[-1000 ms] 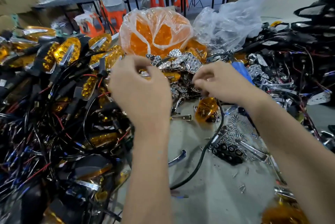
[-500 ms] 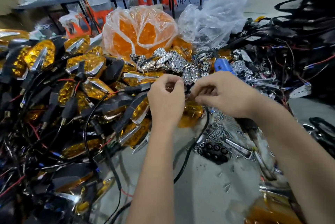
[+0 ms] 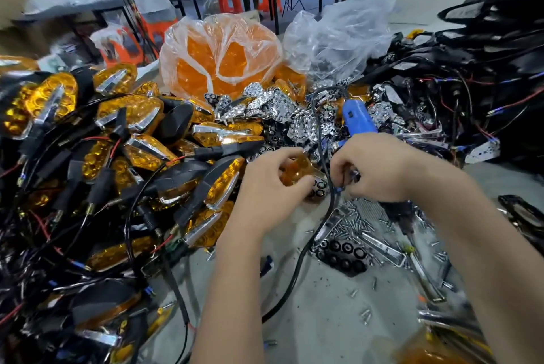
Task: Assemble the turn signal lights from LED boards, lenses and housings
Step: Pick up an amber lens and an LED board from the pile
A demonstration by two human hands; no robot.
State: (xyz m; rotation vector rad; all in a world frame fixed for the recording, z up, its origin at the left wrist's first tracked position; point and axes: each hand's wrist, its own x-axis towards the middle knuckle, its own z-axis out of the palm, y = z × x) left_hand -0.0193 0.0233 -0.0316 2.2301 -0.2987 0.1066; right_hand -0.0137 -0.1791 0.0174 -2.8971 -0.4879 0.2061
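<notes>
My left hand [image 3: 266,187] grips an amber lens [image 3: 295,170] with a black LED board [image 3: 318,188] showing just below it, at the table's middle. My right hand [image 3: 374,167] is curled beside it, fingertips pinching something small and dark near the board; what it pinches is hidden. A blue electric screwdriver [image 3: 357,116] lies just behind my right hand, its black cord [image 3: 309,246] running down between my hands. Chrome reflector pieces [image 3: 282,107] are heaped behind. Finished amber turn signals with black housings and wires [image 3: 117,142] are piled at the left.
A plastic bag of amber lenses [image 3: 220,54] and a clear bag [image 3: 341,36] stand at the back. Black housings with wires [image 3: 471,83] are heaped at the right. Screws [image 3: 356,225] and a black LED board [image 3: 343,257] lie on the grey table [image 3: 323,319]. A person stands at a far bench.
My left hand came in from the left pile to the middle and now holds an amber lens close to my right hand. The view has shifted slightly.
</notes>
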